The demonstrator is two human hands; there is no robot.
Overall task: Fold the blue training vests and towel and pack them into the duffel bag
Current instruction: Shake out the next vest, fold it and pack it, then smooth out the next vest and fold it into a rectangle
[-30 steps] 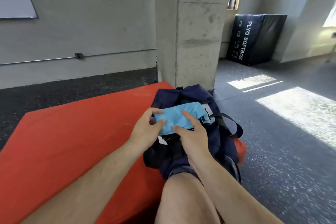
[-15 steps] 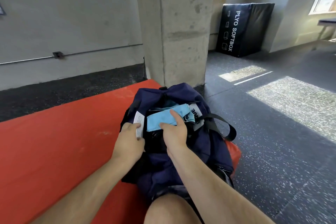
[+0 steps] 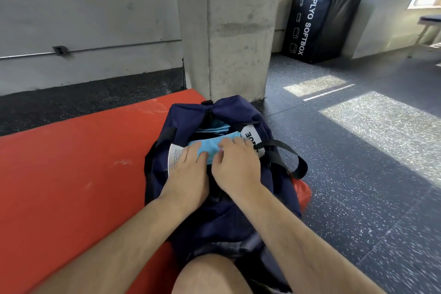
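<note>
The duffel bag [image 3: 226, 217] sits at the red mat's [image 3: 71, 174] right edge, with the folded blue cloth [image 3: 205, 148] in its open top. The left hand [image 3: 188, 172] presses the cloth with flat fingers, and the right hand [image 3: 236, 167] curls its fingers over it. A lopsided push could make it unfold.

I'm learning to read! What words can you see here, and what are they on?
"PLYO SOFTBOX": white letters on the black box by the far wall.
"UE": on the white patch on the duffel bag; the rest of that word is hidden.
White tag beside the left hand: the print is too small to read.
</note>
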